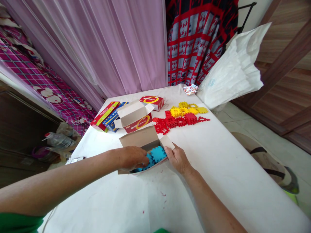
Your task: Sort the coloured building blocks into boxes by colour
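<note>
An open cardboard box (138, 138) with raised flaps lies on the table in front of me. Inside it are blue interlocking plastic pieces (158, 154), some with toothed edges. My left hand (133, 158) reaches over the near left side into the box, its fingers curled on the blue pieces; the fingertips are partly hidden. At the box's right end, my right hand (179, 159) grips the wall by its small white flap, thumb on top. Just beyond the box lie red interlocking pieces (171, 122) and, behind them, yellow ones (183, 111).
A second open box (138, 124) stands behind, near a closed red box (155, 102), a blue box (111, 120) and a red-green box (105, 116). A phone (77, 160) lies at the left table edge. A white bag (233, 71) stands at the back right.
</note>
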The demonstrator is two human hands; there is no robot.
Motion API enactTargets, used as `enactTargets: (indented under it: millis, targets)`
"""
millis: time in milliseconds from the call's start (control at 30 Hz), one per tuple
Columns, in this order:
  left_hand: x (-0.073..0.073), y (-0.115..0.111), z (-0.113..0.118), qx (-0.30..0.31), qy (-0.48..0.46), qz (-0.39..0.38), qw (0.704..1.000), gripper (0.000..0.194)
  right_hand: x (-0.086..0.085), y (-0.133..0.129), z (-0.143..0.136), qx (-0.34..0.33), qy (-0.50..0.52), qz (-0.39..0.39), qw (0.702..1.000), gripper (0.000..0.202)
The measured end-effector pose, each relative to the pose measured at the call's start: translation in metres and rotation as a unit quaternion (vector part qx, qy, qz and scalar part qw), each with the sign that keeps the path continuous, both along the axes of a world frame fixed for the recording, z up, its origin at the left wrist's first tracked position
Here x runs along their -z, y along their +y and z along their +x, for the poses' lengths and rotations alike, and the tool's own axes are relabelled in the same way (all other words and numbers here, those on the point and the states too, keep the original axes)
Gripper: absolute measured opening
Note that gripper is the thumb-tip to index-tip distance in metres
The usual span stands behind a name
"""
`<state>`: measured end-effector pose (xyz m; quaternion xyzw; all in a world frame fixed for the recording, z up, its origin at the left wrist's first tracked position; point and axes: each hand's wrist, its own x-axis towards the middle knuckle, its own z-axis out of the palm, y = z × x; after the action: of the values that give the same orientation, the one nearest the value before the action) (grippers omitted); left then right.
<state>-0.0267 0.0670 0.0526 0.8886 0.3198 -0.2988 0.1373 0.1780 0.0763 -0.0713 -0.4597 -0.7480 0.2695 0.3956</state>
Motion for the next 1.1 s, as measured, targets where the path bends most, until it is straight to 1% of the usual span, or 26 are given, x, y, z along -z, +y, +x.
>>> enactTargets:
  millis: [200,333,467,667,867,1100]
  targets:
    - [0.005,-0.001,-0.008,-0.048,-0.028,0.0,0.998,0.011,-0.001,-0.001,-0.001,0.009,-0.001,0.004,1.0,0.049]
    - [-0.001,0.0,-0.014,-0.07,-0.036,0.003,0.997,0.015,0.0,0.0,-0.001,0.001,0.006,-0.008,1.0,0.048]
    - [-0.003,-0.002,-0.016,-0.091,-0.012,0.019,0.996,0.018,-0.002,0.0,0.0,-0.007,0.014,-0.019,1.0,0.046]
    - [0.005,-0.005,-0.008,-0.122,0.037,0.048,0.991,0.021,-0.002,0.0,0.001,-0.015,0.01,-0.037,0.999,0.044]
    - [0.005,-0.009,-0.001,-0.135,0.044,0.061,0.988,0.029,-0.001,0.0,0.0,-0.013,0.006,-0.031,0.999,0.044]
    - [0.007,-0.014,0.009,-0.157,0.067,0.076,0.982,0.029,-0.001,-0.002,0.0,-0.013,0.003,-0.023,1.0,0.042]
